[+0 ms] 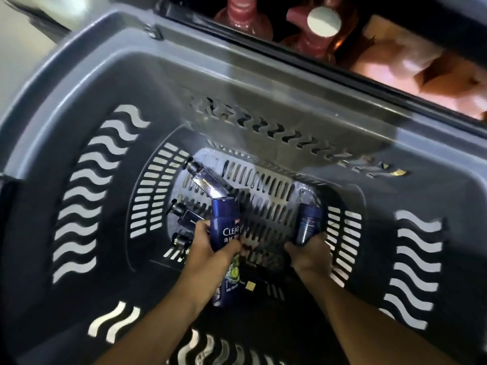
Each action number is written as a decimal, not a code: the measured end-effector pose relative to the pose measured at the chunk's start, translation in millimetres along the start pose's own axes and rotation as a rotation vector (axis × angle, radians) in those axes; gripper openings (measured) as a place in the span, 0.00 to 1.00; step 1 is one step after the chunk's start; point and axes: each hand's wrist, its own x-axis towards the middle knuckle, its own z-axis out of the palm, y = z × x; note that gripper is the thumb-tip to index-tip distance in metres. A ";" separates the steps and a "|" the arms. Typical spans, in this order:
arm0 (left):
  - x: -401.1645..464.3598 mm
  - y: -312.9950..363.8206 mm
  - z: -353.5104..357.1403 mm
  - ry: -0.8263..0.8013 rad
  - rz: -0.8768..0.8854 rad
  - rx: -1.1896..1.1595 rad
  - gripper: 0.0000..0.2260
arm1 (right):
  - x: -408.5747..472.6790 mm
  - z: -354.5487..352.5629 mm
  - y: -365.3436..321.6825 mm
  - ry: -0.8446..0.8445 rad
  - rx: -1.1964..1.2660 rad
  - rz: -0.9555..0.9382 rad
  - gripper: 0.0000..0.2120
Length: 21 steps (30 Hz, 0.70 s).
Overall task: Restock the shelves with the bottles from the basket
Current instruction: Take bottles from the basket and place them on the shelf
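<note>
I look straight down into a deep grey plastic basket [110, 83] with wavy slots in its walls. My left hand [210, 245] grips a dark blue bottle marked CLEAR [226, 219] near the basket floor. My right hand [312, 252] grips a second dark blue bottle [308, 223] at the right of the floor. A silver pump bottle [207, 181] lies on the floor at the left. Two dark pump bottles [184, 216] lie below it, one [180, 241] partly hidden by my left hand. Another blue bottle [229, 288] lies under my left wrist.
Beyond the basket's far rim, a low shelf [395, 83] holds pink bottles with white caps [322, 22] and blurred pinkish packs at the right. Pale floor shows at the upper left corner. The basket walls rise steeply around both forearms.
</note>
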 end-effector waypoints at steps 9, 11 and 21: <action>-38.7 23.6 -17.1 -0.073 0.014 0.030 0.18 | -50.7 -54.2 -25.9 -0.362 0.306 -0.196 0.24; -59.2 35.4 -26.1 -0.063 0.015 0.011 0.18 | -72.8 -70.8 -40.1 -0.457 0.361 -0.221 0.19; -222.8 99.8 -79.0 0.061 0.103 -0.158 0.12 | -229.8 -215.5 -103.7 -0.643 0.337 -0.381 0.07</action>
